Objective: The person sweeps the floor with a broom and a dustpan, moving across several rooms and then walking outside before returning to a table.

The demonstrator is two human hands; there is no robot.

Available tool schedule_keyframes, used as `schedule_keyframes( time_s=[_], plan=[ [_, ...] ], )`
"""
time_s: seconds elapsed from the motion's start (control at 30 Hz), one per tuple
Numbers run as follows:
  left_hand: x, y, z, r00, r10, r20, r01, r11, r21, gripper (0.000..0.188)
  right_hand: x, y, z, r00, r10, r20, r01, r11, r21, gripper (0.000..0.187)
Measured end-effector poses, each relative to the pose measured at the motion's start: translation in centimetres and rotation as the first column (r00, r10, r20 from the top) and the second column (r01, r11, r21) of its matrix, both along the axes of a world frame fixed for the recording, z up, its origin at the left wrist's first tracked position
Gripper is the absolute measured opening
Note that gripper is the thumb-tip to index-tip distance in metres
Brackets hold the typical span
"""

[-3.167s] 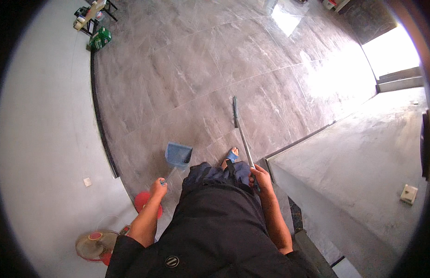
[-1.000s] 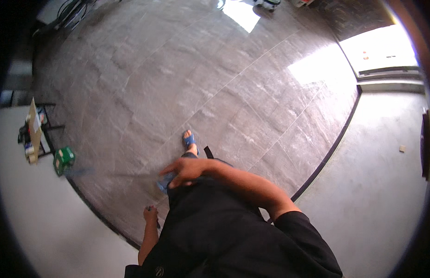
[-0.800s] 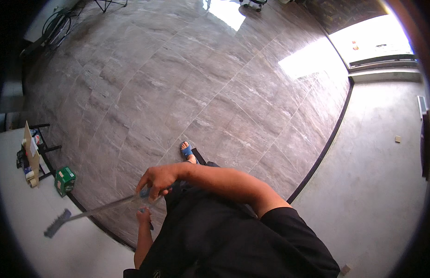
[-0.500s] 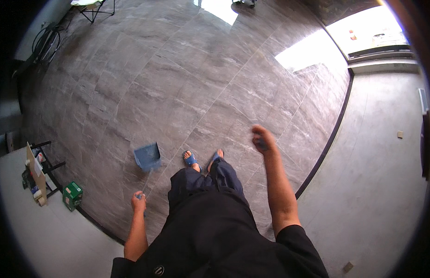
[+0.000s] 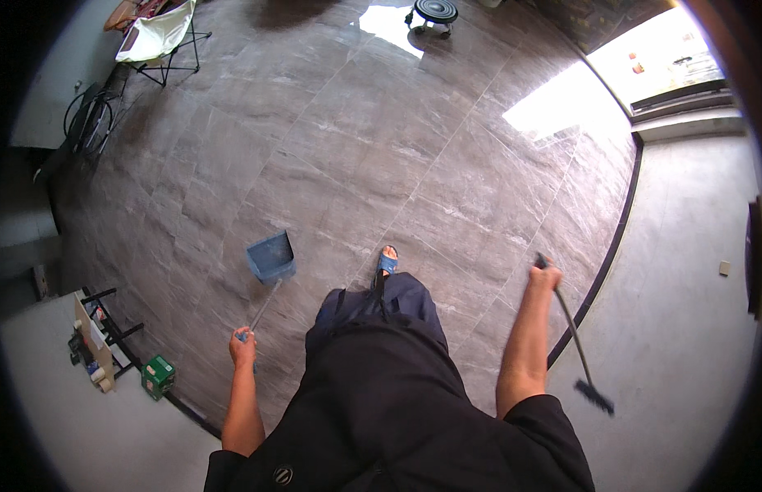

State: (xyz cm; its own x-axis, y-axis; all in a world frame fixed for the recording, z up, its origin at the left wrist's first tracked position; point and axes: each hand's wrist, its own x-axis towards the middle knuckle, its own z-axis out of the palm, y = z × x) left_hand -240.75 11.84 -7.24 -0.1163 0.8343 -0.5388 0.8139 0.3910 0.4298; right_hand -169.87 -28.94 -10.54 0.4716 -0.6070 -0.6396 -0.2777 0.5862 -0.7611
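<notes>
My left hand (image 5: 243, 348) is closed around the thin handle of a long-handled blue dustpan (image 5: 271, 257). The pan lies ahead of that hand, left of my feet, and looks to have nothing large in it. Out to the right, my right hand (image 5: 546, 275) grips the end of a dark broom handle (image 5: 571, 324). This handle slants back and outward to a small dark broom head (image 5: 594, 398), seen against the grey wall; whether it touches the wall I cannot tell. One blue sandal (image 5: 387, 261) shows beyond my trousers; the other foot is hidden.
Grey tiled floor (image 5: 340, 164) stretches ahead. A folding chair (image 5: 159, 37) stands far left, a round wheeled stool (image 5: 435, 11) at the top. On the left are a green box (image 5: 158, 377) and a black-legged stand (image 5: 110, 320). A wall (image 5: 668, 246) runs along the right, below a bright doorway.
My right hand has swung outward and back to the right, and the broom has come into sight. My left hand still holds the dustpan. The view has tilted up, showing more chair and stool.
</notes>
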Motion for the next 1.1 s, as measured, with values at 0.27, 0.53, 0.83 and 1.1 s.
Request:
schedule_keyframes(
  time_s=[0.27,0.53,0.83,1.1],
  plan=[
    [9.8,10.8,2.3,0.874,-0.445,-0.195,0.456,0.89,0.011,0.032,-9.6,21.4,-3.6,0.844,0.512,-0.16,-0.397,0.796,0.457,0.021],
    [26.2,30.2,-2.3,0.613,-0.744,-0.265,0.758,0.648,-0.069,0.038,-7.5,37.1,-3.0,0.401,0.876,-0.268,-0.715,0.482,0.506,0.014],
    [43.6,46.0,-7.6,0.36,-0.916,-0.175,0.889,0.394,-0.233,0.032,-2.4,51.3,-5.1,0.089,0.889,-0.449,-0.922,0.244,0.3,0.046],
    [49.7,50.8,-9.5,0.297,-0.94,-0.17,0.897,0.335,-0.289,0.029,-11.4,59.9,-9.5,-0.216,0.779,-0.588,-0.976,-0.163,0.143,0.046]
  ],
)
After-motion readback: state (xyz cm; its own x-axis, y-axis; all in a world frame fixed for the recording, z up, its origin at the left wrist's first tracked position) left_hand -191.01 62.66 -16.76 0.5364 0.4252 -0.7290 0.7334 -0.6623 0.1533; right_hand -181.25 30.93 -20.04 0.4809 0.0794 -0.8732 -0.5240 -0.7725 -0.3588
